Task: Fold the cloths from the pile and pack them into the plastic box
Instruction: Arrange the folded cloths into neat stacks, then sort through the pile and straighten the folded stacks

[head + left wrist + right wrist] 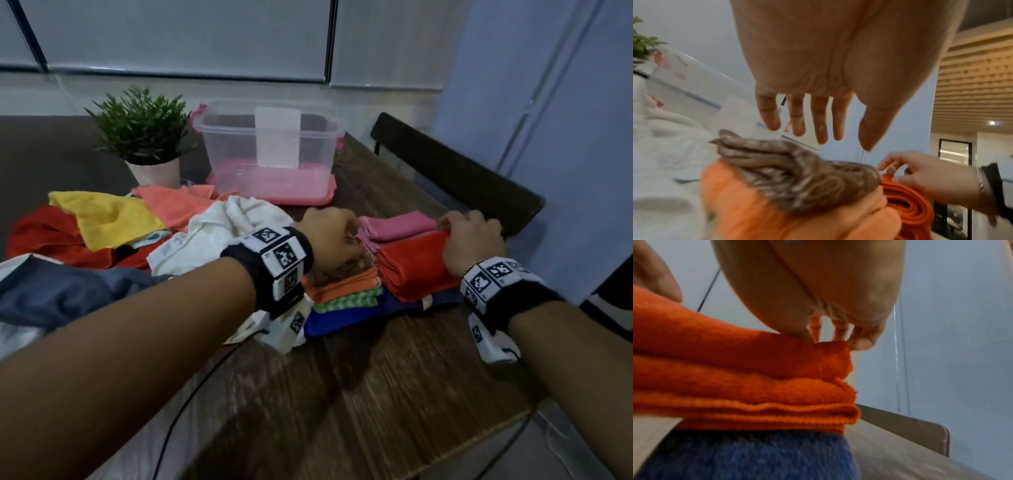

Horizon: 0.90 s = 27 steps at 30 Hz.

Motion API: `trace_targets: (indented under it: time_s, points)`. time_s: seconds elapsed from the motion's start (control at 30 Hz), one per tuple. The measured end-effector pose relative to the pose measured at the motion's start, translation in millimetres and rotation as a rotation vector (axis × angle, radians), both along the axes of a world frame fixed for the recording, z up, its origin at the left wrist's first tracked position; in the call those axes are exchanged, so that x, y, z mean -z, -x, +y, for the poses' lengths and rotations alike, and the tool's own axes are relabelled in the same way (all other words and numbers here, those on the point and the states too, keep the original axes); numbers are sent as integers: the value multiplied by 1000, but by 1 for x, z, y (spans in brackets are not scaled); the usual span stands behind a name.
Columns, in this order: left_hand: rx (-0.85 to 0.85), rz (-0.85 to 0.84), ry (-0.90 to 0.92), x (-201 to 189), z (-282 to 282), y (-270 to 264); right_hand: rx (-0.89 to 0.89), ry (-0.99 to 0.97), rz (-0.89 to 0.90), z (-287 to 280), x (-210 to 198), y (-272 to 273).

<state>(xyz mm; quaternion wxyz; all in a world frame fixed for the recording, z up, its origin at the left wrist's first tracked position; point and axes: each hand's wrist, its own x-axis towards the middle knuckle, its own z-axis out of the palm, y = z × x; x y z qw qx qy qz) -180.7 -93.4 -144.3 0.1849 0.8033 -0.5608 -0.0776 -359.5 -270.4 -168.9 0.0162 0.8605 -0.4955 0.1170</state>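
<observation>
At four o'clock on the dark wood-grain counter [394,394]: a fold being squared up, packing not yet begun.

The right hand [474,241] pinches the far corner of the folded orange-red terry cloth [414,269], which lies on a dark blue cloth [748,456]; the left hand [330,234], fingers straight and holding nothing, hovers over a mottled brown cloth [797,175] topping the folded stack beside it. At nine o'clock the unfolded pile [102,233] of yellow, red and white cloths waits, and at twelve o'clock the clear plastic box [269,150] stands on its pink lid, seemingly without cloths inside. Next, I judge, the corner needs aligning and pressing flat, then the stack carrying to the box. Only square black-and-white coded markers on the wristbands [279,260] show; the pale label on the box reads blank, and no brand is legible.
</observation>
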Motion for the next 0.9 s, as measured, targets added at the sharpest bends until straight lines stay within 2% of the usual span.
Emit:
trace_targets:
  time_s: [0.03, 0.1, 0.17, 0.23, 0.3, 0.57, 0.77, 0.9]
  points:
    - [15, -59, -135, 5, 5, 0, -6, 10, 26, 3, -2, -4]
    - [58, -154, -364, 20, 11, 4, -3, -91, 125, 9, -4, -13]
    - [91, -195, -449, 35, 15, 8, -51, -265, 202, 14, 4, -20]
    - [100, -208, -453, 44, 17, 9, -74, -381, 218, 17, 19, -21]
    - [100, -208, -443, 47, 19, 10, -17, -421, 241, 19, 30, -18]
    - [74, -165, -445, 51, 14, 13, 69, -393, 144, 30, 46, -26]
    - [68, -154, -396, 57, 17, 14, 66, -415, 167, 34, 37, -24]
    - [118, -54, -312, 30, 27, 0, 44, -357, 262, 18, 21, -25]
